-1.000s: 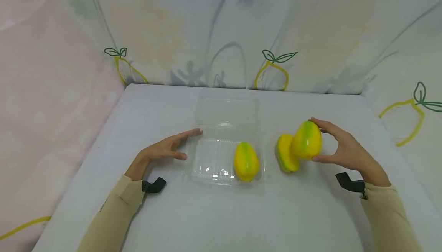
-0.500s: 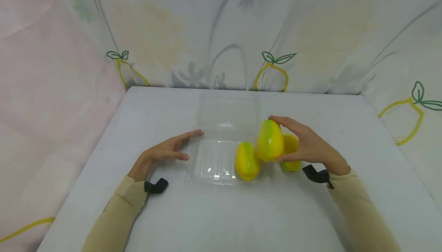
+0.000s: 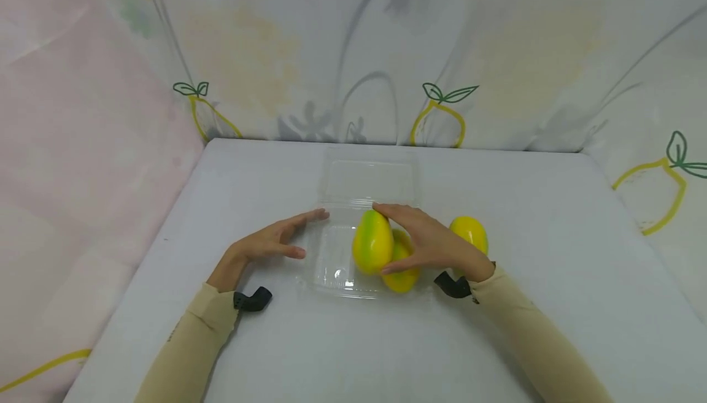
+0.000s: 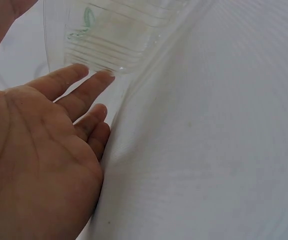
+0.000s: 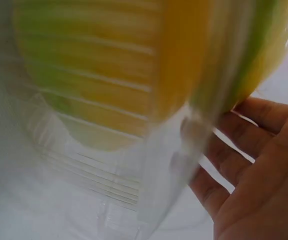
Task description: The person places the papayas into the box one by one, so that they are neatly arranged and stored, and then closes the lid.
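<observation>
A clear plastic clamshell box (image 3: 330, 262) lies opened on the table, its lid (image 3: 369, 179) folded back. My right hand (image 3: 433, 242) grips a yellow mango (image 3: 371, 245) with a green stripe, thumb and fingers on its right side, over the box's base. Partly behind that hand, a second mango (image 3: 404, 281) sits in the right part of the base. Through the clear wall in the right wrist view, a mango (image 5: 94, 75) shows blurred. My left hand (image 3: 269, 241) stays at the box's left side, fingers straight, fingertips right at the wall in the left wrist view.
A third mango (image 3: 471, 231) lies on the white table (image 3: 342, 348) to the right of the box, partly covered by the right hand and wrist. A printed cloth (image 3: 353, 53) stands behind the table. Both wrists carry black mounts.
My right hand has carried the held mango leftward from beside the third mango, past the box's right edge, to over the base. My left hand keeps its place by the box.
</observation>
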A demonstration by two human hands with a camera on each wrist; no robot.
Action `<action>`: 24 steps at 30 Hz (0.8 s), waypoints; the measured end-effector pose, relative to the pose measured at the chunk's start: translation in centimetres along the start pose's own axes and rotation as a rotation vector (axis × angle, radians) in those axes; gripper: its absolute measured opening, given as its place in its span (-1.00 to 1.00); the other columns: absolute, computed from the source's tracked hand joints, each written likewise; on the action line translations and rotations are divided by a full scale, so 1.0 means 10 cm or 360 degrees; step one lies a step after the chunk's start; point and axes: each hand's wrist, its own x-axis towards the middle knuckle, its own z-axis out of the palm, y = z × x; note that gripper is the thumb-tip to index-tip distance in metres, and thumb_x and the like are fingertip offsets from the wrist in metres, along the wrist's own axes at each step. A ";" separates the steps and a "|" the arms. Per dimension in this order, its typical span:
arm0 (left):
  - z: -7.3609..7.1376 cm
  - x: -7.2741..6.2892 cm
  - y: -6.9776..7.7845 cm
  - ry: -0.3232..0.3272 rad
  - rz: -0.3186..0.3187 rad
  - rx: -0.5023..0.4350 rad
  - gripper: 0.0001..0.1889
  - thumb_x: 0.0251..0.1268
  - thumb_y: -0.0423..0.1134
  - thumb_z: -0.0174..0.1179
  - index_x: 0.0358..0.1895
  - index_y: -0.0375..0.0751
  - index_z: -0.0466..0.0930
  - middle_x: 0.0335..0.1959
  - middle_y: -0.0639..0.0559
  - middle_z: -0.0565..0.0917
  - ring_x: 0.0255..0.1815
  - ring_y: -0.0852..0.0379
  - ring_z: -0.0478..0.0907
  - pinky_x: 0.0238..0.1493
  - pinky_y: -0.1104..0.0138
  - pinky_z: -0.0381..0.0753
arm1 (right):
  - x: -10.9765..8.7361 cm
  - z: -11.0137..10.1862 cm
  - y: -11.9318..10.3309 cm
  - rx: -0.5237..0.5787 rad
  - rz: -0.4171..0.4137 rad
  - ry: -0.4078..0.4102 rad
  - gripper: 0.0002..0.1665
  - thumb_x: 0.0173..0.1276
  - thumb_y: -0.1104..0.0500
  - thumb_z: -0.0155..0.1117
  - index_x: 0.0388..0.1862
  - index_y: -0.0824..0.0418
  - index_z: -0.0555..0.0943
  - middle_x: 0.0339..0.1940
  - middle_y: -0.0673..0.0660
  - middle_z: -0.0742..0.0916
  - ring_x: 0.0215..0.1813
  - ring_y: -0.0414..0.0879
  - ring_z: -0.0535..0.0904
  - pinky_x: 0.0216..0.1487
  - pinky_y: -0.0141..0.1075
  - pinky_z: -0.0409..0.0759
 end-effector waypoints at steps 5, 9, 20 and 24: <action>-0.01 0.00 -0.01 -0.0013 0.0021 -0.0015 -0.15 0.23 -0.34 0.25 0.56 -0.09 0.03 0.58 -0.05 0.10 0.62 -0.08 -0.16 0.53 -0.17 -0.26 | 0.00 0.08 -0.08 -0.0108 0.0039 0.0037 0.28 -0.03 -0.29 0.55 0.54 0.21 0.17 0.40 0.06 0.49 0.44 0.03 0.32 0.45 0.08 0.25; -0.02 0.00 -0.01 -0.0026 0.0037 -0.0035 -0.15 0.24 -0.35 0.24 0.57 -0.12 0.01 0.58 -0.07 0.10 0.62 -0.10 -0.17 0.52 -0.19 -0.28 | 0.03 0.19 -0.12 -0.0171 0.0055 0.0045 0.28 -0.05 -0.33 0.53 0.54 0.18 0.18 0.42 0.07 0.47 0.46 0.03 0.31 0.47 0.05 0.24; -0.01 0.00 0.02 -0.0040 0.0020 -0.0041 -0.13 0.23 -0.36 0.25 0.57 -0.12 -0.01 0.59 -0.07 0.08 0.62 -0.08 -0.19 0.52 -0.17 -0.28 | 0.05 0.34 -0.13 -0.0287 0.0168 -0.0116 0.30 -0.02 -0.39 0.47 0.54 0.20 0.15 0.53 0.11 0.34 0.57 0.09 0.15 0.53 0.09 0.08; 0.00 -0.01 0.01 -0.0042 0.0000 -0.0036 -0.13 0.23 -0.34 0.26 0.57 -0.11 -0.01 0.58 -0.08 0.10 0.62 -0.08 -0.19 0.52 -0.18 -0.28 | 0.04 0.33 -0.14 -0.0259 0.0199 -0.0150 0.30 0.00 -0.38 0.46 0.55 0.21 0.14 0.55 0.13 0.31 0.58 0.08 0.12 0.54 0.08 0.05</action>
